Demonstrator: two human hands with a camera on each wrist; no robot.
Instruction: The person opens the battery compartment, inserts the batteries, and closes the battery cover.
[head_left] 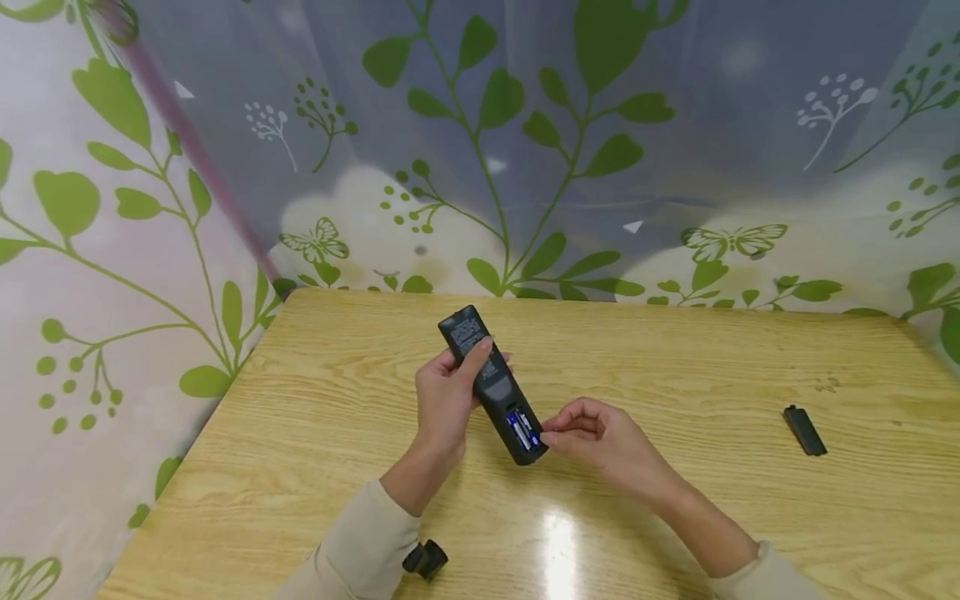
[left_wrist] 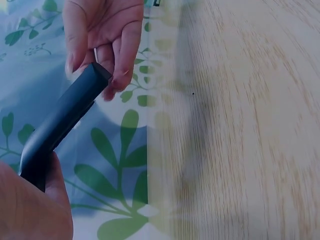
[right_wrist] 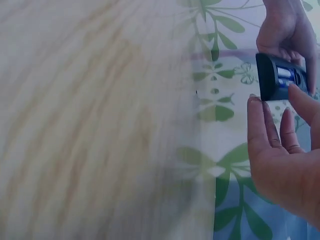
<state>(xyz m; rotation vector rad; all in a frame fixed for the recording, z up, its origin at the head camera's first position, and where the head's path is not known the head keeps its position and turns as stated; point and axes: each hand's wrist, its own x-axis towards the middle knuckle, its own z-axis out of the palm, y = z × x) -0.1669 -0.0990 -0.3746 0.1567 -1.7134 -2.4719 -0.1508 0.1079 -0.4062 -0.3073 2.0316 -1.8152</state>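
Note:
A black remote control (head_left: 491,375) is held back side up in my left hand (head_left: 444,400), thumb lying across its printed label. Its battery compartment stands uncovered at the near end, with blue-and-white batteries (head_left: 523,428) lying inside. My right hand (head_left: 611,442) is at that end, fingertips right at the remote's right edge. In the right wrist view, the right thumb (right_wrist: 301,102) reaches over the compartment beside the batteries, while the other fingers extend fairly straight along the remote's lower edge. The left wrist view shows the remote (left_wrist: 65,112) from its side; its batteries are hidden there.
A small black battery cover (head_left: 805,430) lies on the wooden table (head_left: 315,433) at the right. A black device (head_left: 426,560) sits at the left sleeve. Behind the table and along its left hangs a leaf-patterned cloth (head_left: 570,192).

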